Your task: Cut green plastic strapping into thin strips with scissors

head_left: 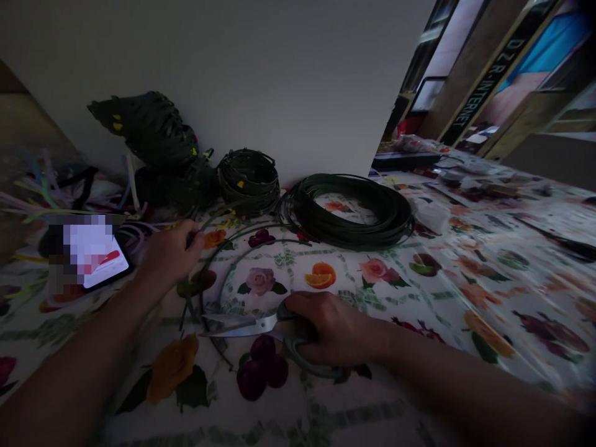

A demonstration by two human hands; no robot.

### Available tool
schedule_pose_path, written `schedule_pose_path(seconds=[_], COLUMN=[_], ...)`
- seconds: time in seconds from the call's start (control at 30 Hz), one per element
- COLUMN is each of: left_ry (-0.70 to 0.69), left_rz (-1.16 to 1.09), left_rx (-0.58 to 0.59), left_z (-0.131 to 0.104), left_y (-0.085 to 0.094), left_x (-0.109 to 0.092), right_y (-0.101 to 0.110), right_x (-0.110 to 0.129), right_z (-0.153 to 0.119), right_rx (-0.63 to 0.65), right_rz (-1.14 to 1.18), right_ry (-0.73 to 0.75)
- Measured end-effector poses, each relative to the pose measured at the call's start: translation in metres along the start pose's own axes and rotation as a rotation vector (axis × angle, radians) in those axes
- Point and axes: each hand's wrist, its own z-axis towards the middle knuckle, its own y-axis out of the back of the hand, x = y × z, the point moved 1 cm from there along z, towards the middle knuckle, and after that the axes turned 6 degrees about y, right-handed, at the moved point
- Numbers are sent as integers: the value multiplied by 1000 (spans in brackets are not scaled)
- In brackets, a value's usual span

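My right hand [326,326] is closed round the handles of a pair of scissors [265,324], held low over the flowered tablecloth. The blades point left and are slightly apart, across thin dark green strips [202,292] that curve over the cloth. Further left and back, my left hand [179,248] has its fingers curled together beside the upper part of these strips; what lies between the fingers is too dark to make out. Behind the hands lies a large coil of dark green strip [354,233]. A round woven green piece [249,180] stands left of the coil.
A taller woven green piece [144,127] leans near the white board [279,81] at the back. Pale strips [41,186] are heaped at the far left, behind a lit phone [109,267]. Clear plastic [526,298] covers the right side, with dark scissors-like blades [559,239] there.
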Motion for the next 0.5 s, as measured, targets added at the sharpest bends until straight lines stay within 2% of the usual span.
schedule_pose_path(seconds=[0.1, 0.17, 0.33, 0.5], left_ry=[26, 53, 122, 111], left_rz=[-152, -337, -806, -936], left_rx=[-65, -73, 29, 89], left_z=[-2, -3, -5, -14], left_y=[5, 5, -2, -6], left_x=[-4, -6, -12, -23], right_y=[0, 1, 1, 6], right_x=[0, 0, 0, -1], right_z=[0, 0, 1, 3], right_rx=[6, 5, -35, -174], right_rz=[9, 14, 37, 121], right_ry=[-1, -6, -49, -173])
